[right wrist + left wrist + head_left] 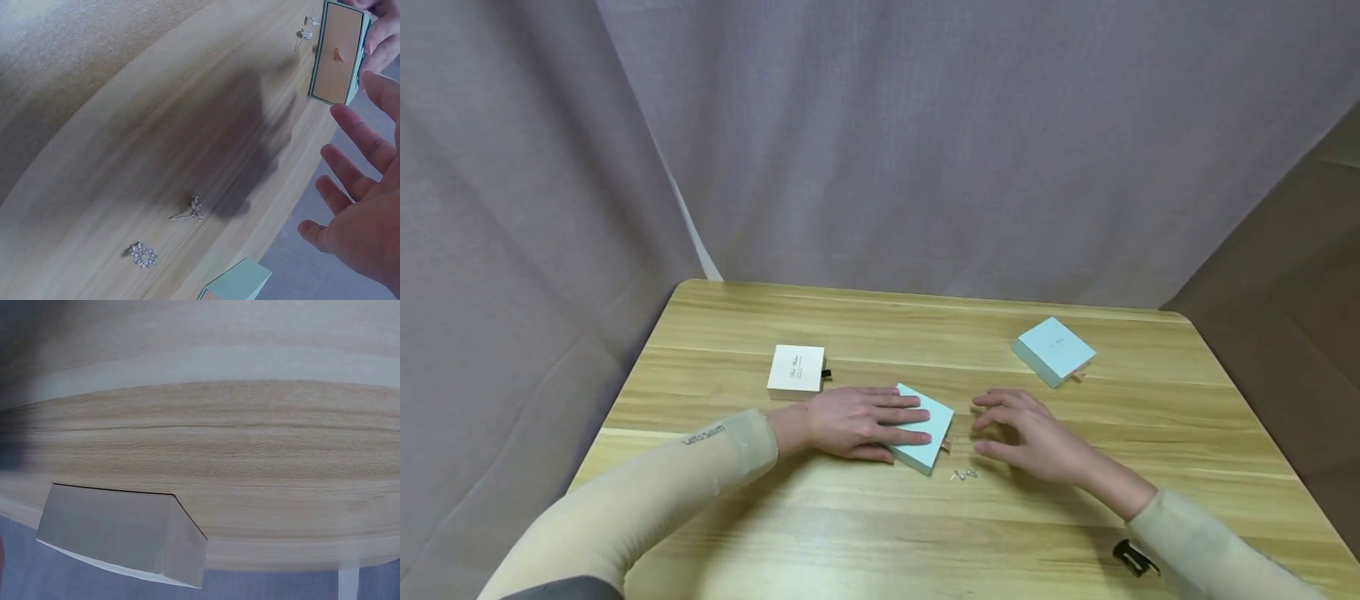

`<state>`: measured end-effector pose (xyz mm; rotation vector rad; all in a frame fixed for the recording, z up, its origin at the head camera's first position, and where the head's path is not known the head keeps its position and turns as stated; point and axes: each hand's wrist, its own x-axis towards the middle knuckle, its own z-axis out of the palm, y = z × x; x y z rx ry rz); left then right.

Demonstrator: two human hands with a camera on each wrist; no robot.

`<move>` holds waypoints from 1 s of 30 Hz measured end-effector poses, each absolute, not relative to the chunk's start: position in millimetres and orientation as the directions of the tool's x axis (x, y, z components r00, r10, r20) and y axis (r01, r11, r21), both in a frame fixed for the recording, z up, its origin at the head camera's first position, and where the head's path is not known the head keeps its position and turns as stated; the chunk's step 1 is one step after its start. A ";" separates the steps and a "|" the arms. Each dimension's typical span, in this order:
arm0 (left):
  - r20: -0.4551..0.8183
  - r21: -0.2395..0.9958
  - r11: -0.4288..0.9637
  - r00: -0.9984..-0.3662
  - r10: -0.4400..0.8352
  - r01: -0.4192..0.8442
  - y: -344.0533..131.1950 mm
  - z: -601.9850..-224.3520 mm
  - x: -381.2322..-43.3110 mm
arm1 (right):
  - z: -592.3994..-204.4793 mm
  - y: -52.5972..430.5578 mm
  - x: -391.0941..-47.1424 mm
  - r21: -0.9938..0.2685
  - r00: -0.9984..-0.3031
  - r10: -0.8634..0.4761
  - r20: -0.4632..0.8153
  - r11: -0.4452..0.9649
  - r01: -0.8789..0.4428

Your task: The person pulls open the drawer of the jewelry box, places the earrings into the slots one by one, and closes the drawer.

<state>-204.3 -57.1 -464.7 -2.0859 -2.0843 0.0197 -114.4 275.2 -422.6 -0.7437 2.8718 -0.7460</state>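
Note:
My left hand (861, 421) lies spread over a light-blue drawer box (938, 415), fingers straight across its lid. In the right wrist view, this box's peach drawer front (328, 69) with a small tab faces the camera. To its right my right hand (1030, 437) hovers above the table, fingers loosely bent and holding nothing. Small silvery earrings (964, 474) lie by the box's near corner. Two more sparkling pieces, a ring-shaped one (144, 255) and one with a pin (195, 209), appear in the right wrist view.
A second light-blue box (1055, 348) sits at the back right, its tab toward the right. Behind my left wrist stands a white box (796, 369) with a black tab. A dark object (1133, 557) shows beside the right sleeve. Grey curtains (887, 150) hang behind the wooden table (865, 533).

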 end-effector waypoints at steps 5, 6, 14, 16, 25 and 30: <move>0.138 -0.153 0.000 0.022 0.990 0.988 -57.2 -467.0 -205.7 | -423.9 273.3 -116.6 -0.476 -0.875 -0.482 0.035 0.762 -0.439; 0.140 -0.159 0.000 0.023 0.990 0.987 -57.1 -467.6 -206.0 | -424.2 272.9 -117.2 -0.475 -0.874 -0.484 0.034 0.762 -0.440; 0.153 -0.170 0.032 -0.006 0.988 0.985 -56.2 -470.2 -206.2 | -422.9 268.5 -123.5 -0.474 -0.872 -0.487 0.040 0.759 -0.446; 0.156 -0.167 0.048 -0.021 0.988 0.985 -56.0 -470.0 -205.6 | -422.5 267.2 -125.3 -0.473 -0.873 -0.486 0.042 0.760 -0.446; 0.144 -0.139 0.144 -0.124 0.982 0.980 -54.0 -467.4 -206.5 | -418.4 261.5 -134.2 -0.475 -0.873 -0.485 0.044 0.759 -0.446; 0.143 -0.130 0.210 -0.191 0.971 0.969 -56.4 -469.1 -211.9 | -417.7 257.7 -140.4 -0.462 -0.862 -0.502 0.068 0.751 -0.473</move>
